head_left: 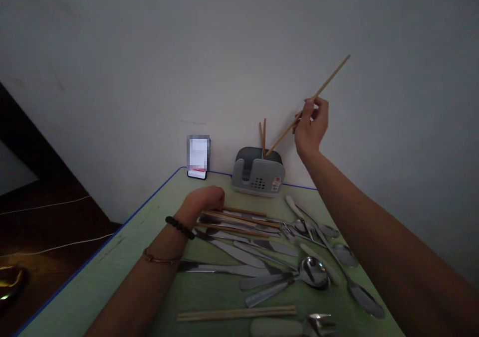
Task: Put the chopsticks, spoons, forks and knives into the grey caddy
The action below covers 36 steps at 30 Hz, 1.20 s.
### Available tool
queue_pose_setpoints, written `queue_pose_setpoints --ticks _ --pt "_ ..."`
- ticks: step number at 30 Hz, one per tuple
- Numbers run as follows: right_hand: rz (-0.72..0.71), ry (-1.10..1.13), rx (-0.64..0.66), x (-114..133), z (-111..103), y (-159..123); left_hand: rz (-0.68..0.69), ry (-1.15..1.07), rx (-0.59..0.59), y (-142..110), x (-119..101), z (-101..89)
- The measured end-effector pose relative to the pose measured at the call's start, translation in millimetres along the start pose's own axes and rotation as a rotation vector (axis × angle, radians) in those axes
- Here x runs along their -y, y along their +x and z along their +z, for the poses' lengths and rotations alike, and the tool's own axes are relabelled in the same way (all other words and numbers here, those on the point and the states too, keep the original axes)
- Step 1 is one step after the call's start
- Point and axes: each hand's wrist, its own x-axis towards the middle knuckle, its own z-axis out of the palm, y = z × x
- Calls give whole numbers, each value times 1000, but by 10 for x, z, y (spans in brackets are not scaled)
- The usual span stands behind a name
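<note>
A long, thin wooden chopstick (pixel 312 99) is pinched between the fingers of the right hand (pixel 310 127), raised before the white wall; its lower tip is dipped into the grey plastic cutlery holder (pixel 257 173) at seven o'clock from the hand, where two more wooden chopsticks (pixel 263 136) are stood upright. The left hand (pixel 204 198) is curled over wooden chopsticks (pixel 239 218) lying on the green table (pixel 112 272); whether any is gripped cannot be told. Steel spoons (pixel 313 271) and knives (pixel 239 251) are spread at four o'clock from it.
</note>
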Motion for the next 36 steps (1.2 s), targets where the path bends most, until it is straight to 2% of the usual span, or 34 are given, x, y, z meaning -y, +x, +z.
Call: queue_pose_setpoints --ticks 3,8,13,16,25,28,30,31,32,36 --pt "115 -21 -127 26 27 -63 -5 15 -4 -13 9 -8" --pt "177 -74 200 65 130 -277 10 -3 -36 -74 -2 -71" --pt "172 -296 525 36 199 -358 62 -61 -65 -97 -47 -131" --pt "170 -370 618 17 202 -366 102 -89 -97 -97 -54 -157" --pt "228 -240 470 20 180 -429 225 -120 -139 -176 -79 -269" --pt "147 -209 322 165 83 -587 263 -155 -171 -217 -98 -319" --pt "94 -161 292 327 -36 -773 302 -166 -205 -261 -130 -357" --pt "89 -133 327 418 -106 -879 324 -168 -227 -289 -157 -377" --pt "73 -104 417 511 -179 -985 348 -170 -253 -319 -191 -396" --pt "104 -83 938 785 -414 -1273 406 -153 -355 -441 -363 -462"
